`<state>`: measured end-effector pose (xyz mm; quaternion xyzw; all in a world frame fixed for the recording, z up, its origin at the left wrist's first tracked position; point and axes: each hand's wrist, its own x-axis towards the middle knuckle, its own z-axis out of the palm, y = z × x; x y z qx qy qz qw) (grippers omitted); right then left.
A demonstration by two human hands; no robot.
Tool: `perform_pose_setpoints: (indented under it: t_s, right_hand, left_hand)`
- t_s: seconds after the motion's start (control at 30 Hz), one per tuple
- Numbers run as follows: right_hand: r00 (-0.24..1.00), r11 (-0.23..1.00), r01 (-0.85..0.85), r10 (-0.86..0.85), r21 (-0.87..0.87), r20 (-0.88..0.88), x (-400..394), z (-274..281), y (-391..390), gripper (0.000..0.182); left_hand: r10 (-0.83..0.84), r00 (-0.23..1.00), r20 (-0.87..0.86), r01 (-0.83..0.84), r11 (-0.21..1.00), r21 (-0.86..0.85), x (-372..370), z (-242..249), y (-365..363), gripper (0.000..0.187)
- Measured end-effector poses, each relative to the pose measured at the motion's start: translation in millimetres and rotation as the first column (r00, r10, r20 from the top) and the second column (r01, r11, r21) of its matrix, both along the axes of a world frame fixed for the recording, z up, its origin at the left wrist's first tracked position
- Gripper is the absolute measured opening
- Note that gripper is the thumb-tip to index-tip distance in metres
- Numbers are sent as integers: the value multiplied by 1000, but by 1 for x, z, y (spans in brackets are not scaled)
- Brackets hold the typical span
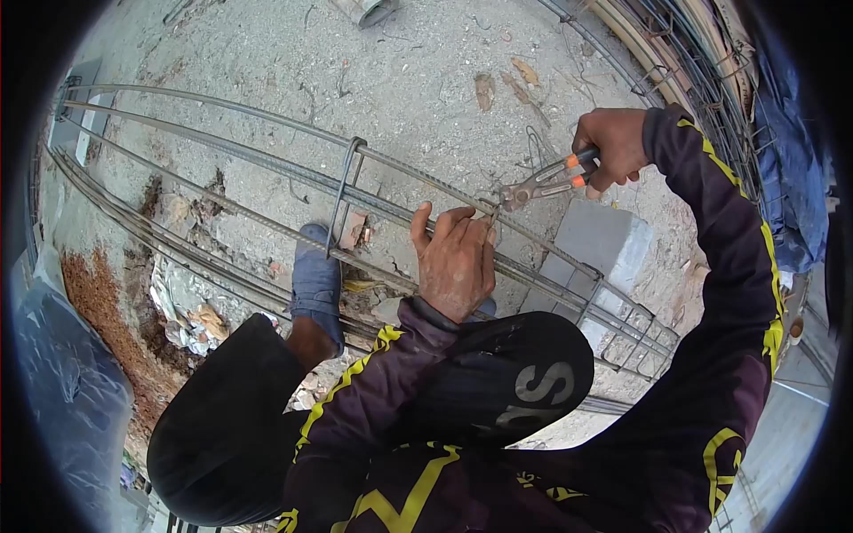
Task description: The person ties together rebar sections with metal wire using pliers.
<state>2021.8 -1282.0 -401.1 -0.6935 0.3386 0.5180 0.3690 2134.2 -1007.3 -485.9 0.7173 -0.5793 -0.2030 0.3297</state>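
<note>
A long rebar cage (391, 163) runs across the view from left to lower right, its bars ringed by square stirrups (345, 182). My left hand (455, 262) lies over the middle bars, fingers bent around them close to a crossing at the top bar. In my right hand (611, 149) is a pair of pincers (533, 189) with dark, orange-banded handles. Their jaws are at the top bar, just right of my left fingertips. Whether the jaws grip a tie wire there is too small to tell.
Under the cage's right part sits a grey block (593, 244). My shoe (316, 280) stands beside the bars. More bundled rebar (689, 53) and a blue tarp (786, 169) are at right. Plastic sheeting (67, 391) lies at left, near rubble and reddish soil (99, 324).
</note>
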Motion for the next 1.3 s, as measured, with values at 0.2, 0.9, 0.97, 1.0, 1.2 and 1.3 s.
perform_pose_setpoints:
  t_s: [0.2, 0.9, 0.97, 1.0, 1.2, 1.3]
  right_hand:
    - [878, 935, -275, 340, -226, 338, -40, 12, 26, 41]
    - [489, 379, -459, 863, -803, 128, -41, -10, 40, 45]
    - [543, 380, -490, 837, -785, 66, -43, -11, 44, 54]
    - [536, 379, -461, 840, -803, 89, -43, -12, 45, 55]
    - [470, 350, -366, 869, -862, 154, -37, -17, 45, 57]
    - [500, 404, -354, 844, -844, 195, -35, -19, 45, 46]
  left_hand:
    - [20, 999, -40, -21, 1000, -20, 1, -3, 1, 12]
    - [18, 996, -87, -23, 999, -47, 2, -12, 3, 13]
    - [23, 996, -87, -27, 998, -48, 2, -11, 3, 13]
    - [24, 996, -87, -28, 998, -49, 2, -10, 3, 12]
    - [29, 995, -92, -33, 998, -51, 3, -9, 1, 10]
    - [27, 995, -95, -32, 998, -52, 2, -9, 2, 10]
